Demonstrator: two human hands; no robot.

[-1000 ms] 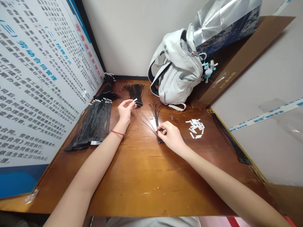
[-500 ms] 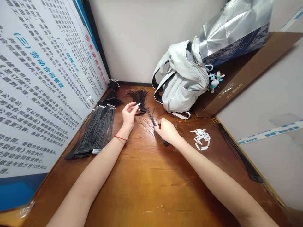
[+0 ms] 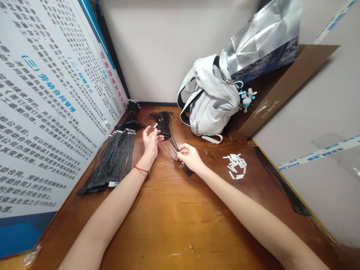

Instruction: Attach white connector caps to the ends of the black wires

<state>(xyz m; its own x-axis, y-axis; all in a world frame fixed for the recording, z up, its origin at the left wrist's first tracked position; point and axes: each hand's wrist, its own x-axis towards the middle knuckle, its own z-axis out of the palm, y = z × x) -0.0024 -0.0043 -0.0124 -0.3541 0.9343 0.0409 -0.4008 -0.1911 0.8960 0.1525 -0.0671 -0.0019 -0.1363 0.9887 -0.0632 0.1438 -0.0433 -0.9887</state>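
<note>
My left hand [image 3: 151, 143] holds a small white strip [image 3: 155, 126] upright at its fingertips, the other fingers loosely curled. My right hand [image 3: 188, 156] pinches a bunch of thin black wires [image 3: 173, 145], whose loose ends fan out toward my left hand. The dark lower end of this bunch [image 3: 188, 171] sticks out below my right hand, near the table. Just behind my left hand lies another bundle of black wires [image 3: 164, 122]. Several loose white strips [image 3: 235, 164] are heaped to the right of my right hand.
Left of my arm, black wires with white tips [image 3: 115, 157] lie spread; a tied bundle [image 3: 131, 119] sits behind them. A pale backpack [image 3: 213, 101] leans beside a cardboard box [image 3: 261, 105]. More black wires [image 3: 284, 183] lie along the right panel. A printed board [image 3: 56, 123] stands at left.
My right hand has shifted left with the wire bunch, closer to my left hand. My left hand's fingers have spread somewhat and the white strip has tilted more upright. The view has shifted slightly.
</note>
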